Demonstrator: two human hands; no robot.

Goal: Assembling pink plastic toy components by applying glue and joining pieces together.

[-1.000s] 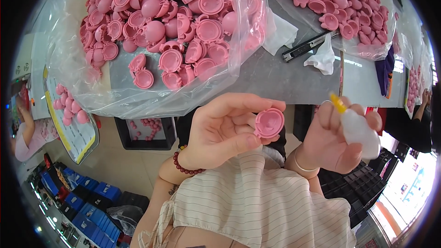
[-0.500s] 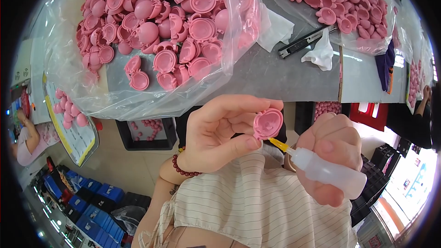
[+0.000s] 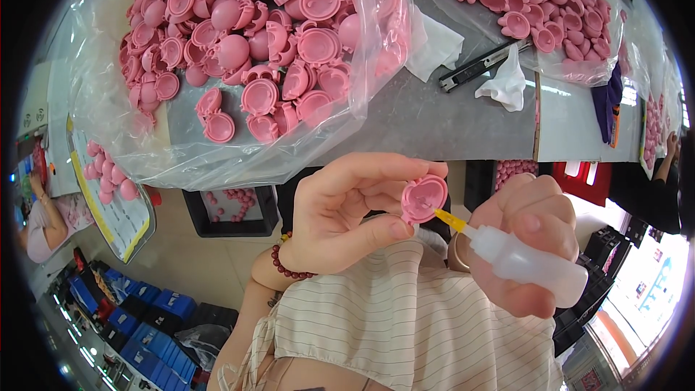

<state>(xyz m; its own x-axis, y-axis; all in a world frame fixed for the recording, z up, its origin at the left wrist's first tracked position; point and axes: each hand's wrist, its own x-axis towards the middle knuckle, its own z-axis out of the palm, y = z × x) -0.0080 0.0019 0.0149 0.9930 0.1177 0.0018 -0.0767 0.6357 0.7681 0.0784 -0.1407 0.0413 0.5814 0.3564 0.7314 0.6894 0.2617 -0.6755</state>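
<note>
Between the thumb and fingertips of my left hand is a pink plastic half shell, its hollow side facing up toward me. My right hand is wrapped round a translucent white squeeze bottle. The bottle's yellow nozzle points left, and its tip reaches over the inner face of the shell. Whether any liquid comes out is too small to tell. Beyond my hands, many similar pink shells lie heaped in a clear plastic bag on the grey table.
Another bag of pink pieces lies at the far right. A black utility knife and crumpled white tissues rest on the table. Below its edge sits a black tray with pink pieces. A person is at the far left.
My right hand and the bottle have shifted slightly right, while the nozzle tip has gone from the shell's lower rim to over its inside. The left hand's shell has moved slightly.
</note>
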